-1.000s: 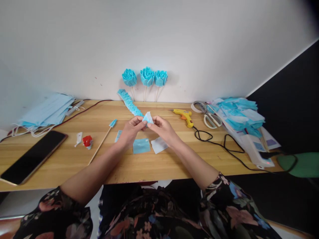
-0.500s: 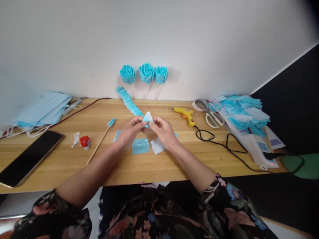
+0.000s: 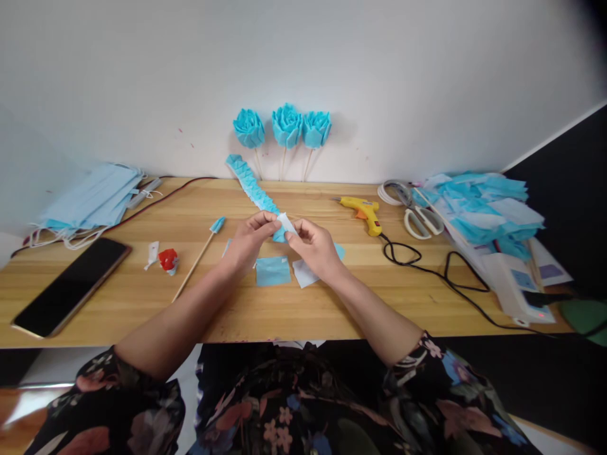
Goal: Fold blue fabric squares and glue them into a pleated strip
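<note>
Between my two hands is a small folded piece of blue-and-white fabric, its white side facing up. My left hand pinches its left edge, and my right hand pinches the right edge. Behind them a strip of overlapping blue folded pieces runs back toward the wall. A blue fabric square lies in front of my hands, beside a whitish square partly under my right wrist. Left of my left hand rests a stick with a blue tip.
Three blue fabric flowers on sticks lean on the wall. To the right are a yellow glue gun, scissors, a blue fabric heap and a power strip. Leftward lie face masks, a phone and a red-wrapped item.
The piece in my hands has gone from a pointed, triangular shape to a narrower folded one with more white showing. Both hands stay in nearly the same place; the view has shifted slightly.
</note>
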Demonstrator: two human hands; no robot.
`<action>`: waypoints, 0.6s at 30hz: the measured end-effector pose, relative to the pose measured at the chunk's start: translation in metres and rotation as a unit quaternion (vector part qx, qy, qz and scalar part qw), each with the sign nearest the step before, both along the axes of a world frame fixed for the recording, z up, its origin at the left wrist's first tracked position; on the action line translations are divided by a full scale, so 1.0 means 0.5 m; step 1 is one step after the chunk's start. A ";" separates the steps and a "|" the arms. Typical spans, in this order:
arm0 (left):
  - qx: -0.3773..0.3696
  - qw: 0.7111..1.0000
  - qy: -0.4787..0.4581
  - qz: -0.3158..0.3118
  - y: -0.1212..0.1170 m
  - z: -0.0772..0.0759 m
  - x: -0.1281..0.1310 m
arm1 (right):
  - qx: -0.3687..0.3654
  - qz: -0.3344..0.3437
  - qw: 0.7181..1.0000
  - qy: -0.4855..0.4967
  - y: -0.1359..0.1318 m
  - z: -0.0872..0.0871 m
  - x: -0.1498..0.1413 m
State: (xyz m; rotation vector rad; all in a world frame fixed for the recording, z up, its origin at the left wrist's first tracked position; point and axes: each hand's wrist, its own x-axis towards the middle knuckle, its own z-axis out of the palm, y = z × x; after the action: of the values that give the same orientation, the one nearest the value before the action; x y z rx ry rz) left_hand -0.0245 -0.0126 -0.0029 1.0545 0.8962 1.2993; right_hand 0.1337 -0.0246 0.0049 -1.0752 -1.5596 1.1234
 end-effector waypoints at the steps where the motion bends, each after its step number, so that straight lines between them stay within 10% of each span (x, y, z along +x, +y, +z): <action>1: -0.004 1.000 -0.005 -0.003 0.000 0.001 0.000 | 0.002 0.000 1.000 -0.004 -0.001 0.001 0.000; 18: -0.035 0.997 -0.061 -0.034 -0.002 0.015 0.002 | 0.003 -0.034 0.999 0.008 0.006 -0.013 0.007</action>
State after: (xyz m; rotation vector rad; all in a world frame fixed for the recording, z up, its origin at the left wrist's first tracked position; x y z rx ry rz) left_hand -0.0236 -0.0137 0.0046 0.9329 0.8012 1.2524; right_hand 0.1371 -0.0218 -0.0015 -1.1056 -1.5027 1.0787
